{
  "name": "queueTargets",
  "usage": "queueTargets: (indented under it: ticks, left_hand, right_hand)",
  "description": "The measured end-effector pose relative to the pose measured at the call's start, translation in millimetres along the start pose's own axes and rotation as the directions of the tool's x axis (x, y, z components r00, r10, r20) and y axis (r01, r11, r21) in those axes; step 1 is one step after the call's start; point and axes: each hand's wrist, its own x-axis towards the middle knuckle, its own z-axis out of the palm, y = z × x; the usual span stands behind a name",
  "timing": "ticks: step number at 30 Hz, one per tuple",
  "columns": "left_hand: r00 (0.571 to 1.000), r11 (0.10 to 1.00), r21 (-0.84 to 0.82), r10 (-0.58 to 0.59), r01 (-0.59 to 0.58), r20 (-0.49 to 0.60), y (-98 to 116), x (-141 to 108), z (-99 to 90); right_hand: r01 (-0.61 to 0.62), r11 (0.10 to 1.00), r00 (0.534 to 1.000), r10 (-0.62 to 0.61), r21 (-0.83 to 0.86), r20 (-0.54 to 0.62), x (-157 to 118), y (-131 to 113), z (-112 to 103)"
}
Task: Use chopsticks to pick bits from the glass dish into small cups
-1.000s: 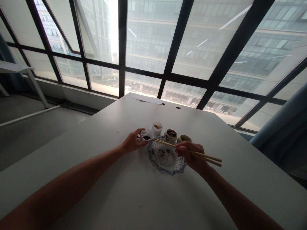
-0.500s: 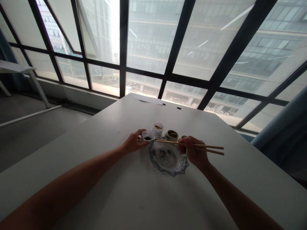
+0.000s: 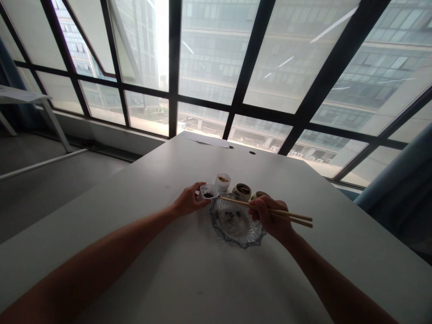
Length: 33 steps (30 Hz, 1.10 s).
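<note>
My left hand [image 3: 187,203] steadies the small white cup [image 3: 207,192] while my right hand [image 3: 270,218], gripping wooden chopsticks [image 3: 266,209], has dipped their tips back toward it over the scalloped glass dish [image 3: 236,221].

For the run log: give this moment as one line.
left hand: holds small white cup | right hand: holds chopsticks, tips at cup | glass dish between hands
</note>
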Motion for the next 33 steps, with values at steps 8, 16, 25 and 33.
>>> queueTargets:
  ticks: [8, 16, 25, 33]
  left_hand:
    - [1.000, 1.000, -0.005, -0.001, 0.001, -0.006, 1, 1, 0.3]
    - [1.000, 1.000, -0.006, 0.009, -0.009, -0.018, -3, 0, 1.7]
    - [1.000, 0.999, 0.045, 0.002, -0.002, -0.005, -2, 1, -0.7]
    - [1.000, 0.995, 0.094, -0.016, 0.018, -0.015, -2, 0, -2.5]
  right_hand:
    - [-0.007, 0.997, 0.980, 0.022, 0.077, -0.198, 0, -6, 8]
    - [-0.017, 0.998, 0.999, 0.019, -0.058, 0.043, 6, 0, 31]
    - [-0.317, 0.928, 0.893, 0.361, 0.195, -0.267, -9, -18, 9]
    - [-0.438, 0.868, 0.867, 0.477, 0.233, -0.145, -13, -4, 19]
